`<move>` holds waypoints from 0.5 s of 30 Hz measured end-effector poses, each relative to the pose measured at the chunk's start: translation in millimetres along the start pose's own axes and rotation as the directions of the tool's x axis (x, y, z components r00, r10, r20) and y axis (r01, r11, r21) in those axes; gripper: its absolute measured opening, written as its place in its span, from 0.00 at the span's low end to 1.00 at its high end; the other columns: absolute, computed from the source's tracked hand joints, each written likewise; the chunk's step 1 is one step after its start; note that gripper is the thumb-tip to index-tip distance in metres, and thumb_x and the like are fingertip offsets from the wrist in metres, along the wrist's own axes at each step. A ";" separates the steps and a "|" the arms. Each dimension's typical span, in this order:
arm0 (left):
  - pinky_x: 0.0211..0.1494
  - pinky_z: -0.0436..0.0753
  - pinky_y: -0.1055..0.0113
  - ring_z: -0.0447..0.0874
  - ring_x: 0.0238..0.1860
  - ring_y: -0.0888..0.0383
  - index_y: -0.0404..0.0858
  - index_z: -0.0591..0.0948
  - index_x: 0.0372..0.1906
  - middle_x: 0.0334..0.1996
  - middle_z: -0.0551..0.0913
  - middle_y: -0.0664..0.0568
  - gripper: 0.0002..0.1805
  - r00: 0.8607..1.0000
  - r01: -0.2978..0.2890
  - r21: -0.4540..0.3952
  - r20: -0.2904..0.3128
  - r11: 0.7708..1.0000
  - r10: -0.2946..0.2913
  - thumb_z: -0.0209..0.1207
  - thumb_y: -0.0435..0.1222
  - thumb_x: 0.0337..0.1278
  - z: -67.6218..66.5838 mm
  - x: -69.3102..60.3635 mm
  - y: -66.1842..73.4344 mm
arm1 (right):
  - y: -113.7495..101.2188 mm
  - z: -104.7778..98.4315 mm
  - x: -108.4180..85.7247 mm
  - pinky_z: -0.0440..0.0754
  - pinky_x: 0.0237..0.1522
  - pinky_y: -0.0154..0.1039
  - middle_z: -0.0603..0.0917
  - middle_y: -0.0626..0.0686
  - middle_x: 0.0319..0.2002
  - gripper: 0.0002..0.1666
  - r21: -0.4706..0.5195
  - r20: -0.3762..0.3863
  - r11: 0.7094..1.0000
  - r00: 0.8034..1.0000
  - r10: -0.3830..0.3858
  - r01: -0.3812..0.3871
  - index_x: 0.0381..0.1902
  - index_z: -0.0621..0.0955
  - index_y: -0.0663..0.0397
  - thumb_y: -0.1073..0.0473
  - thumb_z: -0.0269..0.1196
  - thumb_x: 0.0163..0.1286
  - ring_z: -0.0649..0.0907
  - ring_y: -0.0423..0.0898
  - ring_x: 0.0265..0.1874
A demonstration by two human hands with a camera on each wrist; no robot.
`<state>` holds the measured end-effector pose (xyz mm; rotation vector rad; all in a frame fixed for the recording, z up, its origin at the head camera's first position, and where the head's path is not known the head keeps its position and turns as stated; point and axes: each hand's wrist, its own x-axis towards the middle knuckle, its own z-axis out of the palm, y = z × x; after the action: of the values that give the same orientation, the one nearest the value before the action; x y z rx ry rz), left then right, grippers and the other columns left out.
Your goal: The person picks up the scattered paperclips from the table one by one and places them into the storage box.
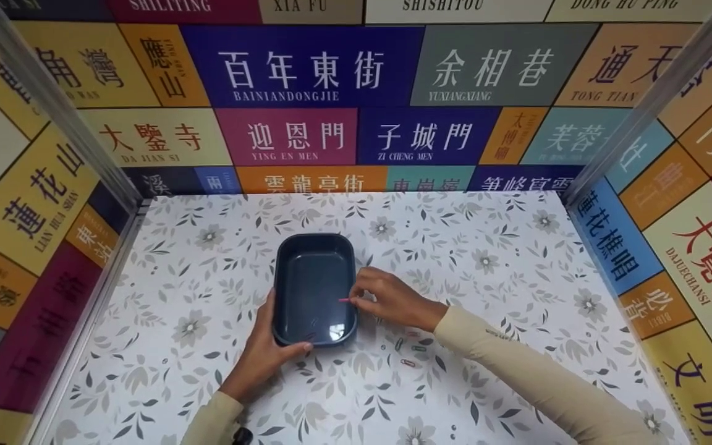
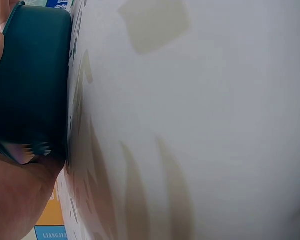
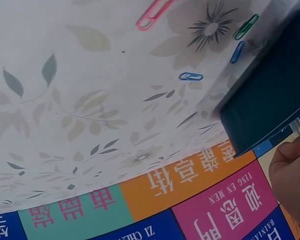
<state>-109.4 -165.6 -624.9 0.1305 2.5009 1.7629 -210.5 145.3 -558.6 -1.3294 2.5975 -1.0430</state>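
A dark blue rectangular container (image 1: pixel 313 287) sits on the table, its hollow side up. My left hand (image 1: pixel 268 358) grips its near left corner, the thumb at the near rim and the fingers along the left wall. At the right rim my right hand (image 1: pixel 390 298) pinches a pinkish-red paper clip (image 1: pixel 344 300), which points inward over the container. Several loose paper clips lie right of the container; the right wrist view shows a pink clip (image 3: pixel 154 14), a green clip (image 3: pixel 246 26) and a blue clip (image 3: pixel 191 76). Small reddish marks inside the near end are too faint to identify.
The table (image 1: pixel 207 290) wears a white cover printed with grey leaves and flowers. Panels with coloured name blocks (image 1: pixel 294 65) stand behind and on both sides. Clear posts (image 1: pixel 634 117) mark the back corners. A small black object (image 1: pixel 243 436) shows by the left sleeve.
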 end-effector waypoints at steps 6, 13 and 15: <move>0.86 0.50 0.44 0.49 0.88 0.47 0.59 0.42 0.93 0.90 0.50 0.46 0.77 1.000 -0.005 -0.004 0.005 1.000 0.005 0.87 0.49 0.48 -0.7 -0.6 0.8 | -2.5 7.6 6.7 0.85 0.51 0.45 0.86 0.52 0.43 0.04 -0.044 -0.008 0.999 0.999 -0.033 0.032 0.41 0.90 0.53 0.63 0.70 0.79 0.85 0.49 0.46; 0.86 0.51 0.42 0.50 0.87 0.45 0.58 0.42 0.93 0.90 0.50 0.45 0.76 1.000 -0.016 -0.020 0.004 1.000 0.016 0.86 0.49 0.50 -0.3 -0.3 -0.5 | -1.3 13.9 13.6 0.83 0.47 0.43 0.84 0.51 0.40 0.04 -0.073 -0.019 0.996 0.999 -0.046 0.044 0.40 0.90 0.54 0.63 0.70 0.78 0.82 0.46 0.43; 0.85 0.52 0.41 0.50 0.87 0.44 0.57 0.43 0.93 0.89 0.50 0.44 0.76 1.000 -0.021 -0.030 0.005 0.999 0.021 0.86 0.48 0.50 -0.3 -0.8 -1.0 | -0.7 15.6 15.2 0.83 0.46 0.42 0.83 0.50 0.40 0.04 -0.077 -0.007 0.996 0.999 -0.037 0.036 0.41 0.91 0.54 0.62 0.70 0.79 0.81 0.45 0.42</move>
<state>-108.6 -166.3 -625.7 0.1604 2.4775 1.8043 -214.6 125.4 -566.4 -1.3969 2.6543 -0.9652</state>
